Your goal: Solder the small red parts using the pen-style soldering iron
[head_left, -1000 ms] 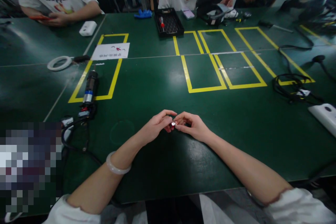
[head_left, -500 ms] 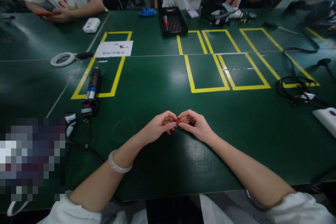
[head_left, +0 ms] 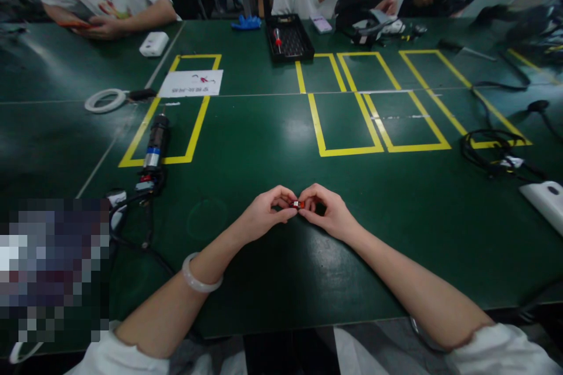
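Observation:
Just above the green table (head_left: 272, 269), my left hand (head_left: 269, 209) and my right hand (head_left: 328, 209) meet at the fingertips. Between them they pinch a small red and orange part (head_left: 297, 204) with a pale, shiny patch in its middle. It is too small for me to tell its kind. The fingers of both hands are curled, with thumb and forefinger closed on opposite ends of the part. Fingertips hide some of it.
An electric screwdriver (head_left: 155, 140) with cables lies at the left, near a white tape roll (head_left: 104, 101) and a paper sheet (head_left: 191, 83). A black tray (head_left: 292, 47) holds a red screwdriver (head_left: 277, 40). Coiled black cable (head_left: 492, 149) lies right. People sit opposite.
The small part has turned between my fingertips, so a pale, shiny face now shows. My hands have hardly shifted; the fingers have adjusted slightly.

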Tool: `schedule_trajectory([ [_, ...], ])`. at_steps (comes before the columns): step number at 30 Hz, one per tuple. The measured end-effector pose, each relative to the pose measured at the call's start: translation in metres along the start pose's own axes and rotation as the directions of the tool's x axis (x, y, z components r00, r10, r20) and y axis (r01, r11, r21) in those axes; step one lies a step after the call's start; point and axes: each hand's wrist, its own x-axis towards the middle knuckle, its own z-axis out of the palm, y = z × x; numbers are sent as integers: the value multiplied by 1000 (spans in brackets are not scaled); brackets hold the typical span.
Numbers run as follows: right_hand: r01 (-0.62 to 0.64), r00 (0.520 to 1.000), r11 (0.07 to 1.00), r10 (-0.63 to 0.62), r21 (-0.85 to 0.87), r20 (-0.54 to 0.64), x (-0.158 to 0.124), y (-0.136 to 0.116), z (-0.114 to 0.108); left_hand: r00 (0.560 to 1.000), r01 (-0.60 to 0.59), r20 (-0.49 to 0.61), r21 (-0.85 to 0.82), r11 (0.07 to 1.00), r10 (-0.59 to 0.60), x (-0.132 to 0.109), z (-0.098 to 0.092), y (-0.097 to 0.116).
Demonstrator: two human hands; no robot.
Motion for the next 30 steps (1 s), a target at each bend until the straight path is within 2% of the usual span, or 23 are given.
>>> schedule_trajectory([
  [9, 3, 1000, 999, -3, -51, -2, 2, 2, -2, 997, -53, -46, 82, 995, 57, 0, -3, -3],
  [17, 25, 1000, 999, -25, -38, 7, 1, 0, -2, 998, -56, -33, 119, 991, 60, -1, -3, -1],
  [24, 30, 999, 993, -26, -110, 36, 1, 3, -4, 996, -77, -25, 213, 974, 84, -1, -4, 2],
  [27, 28, 999, 990, -23, -136, 33, 2, 4, -5, 995, -97, 27, 316, 944, 94, -3, -20, 8],
  [29, 21, 999, 990, -17, -142, 32, 2, 5, -5, 993, -104, 3, 482, 870, 118, -8, -42, 13],
  [30, 19, 999, 989, -14, -144, 37, 2, 5, -6, 989, -90, -40, 588, 804, 140, -13, -57, 15],
])
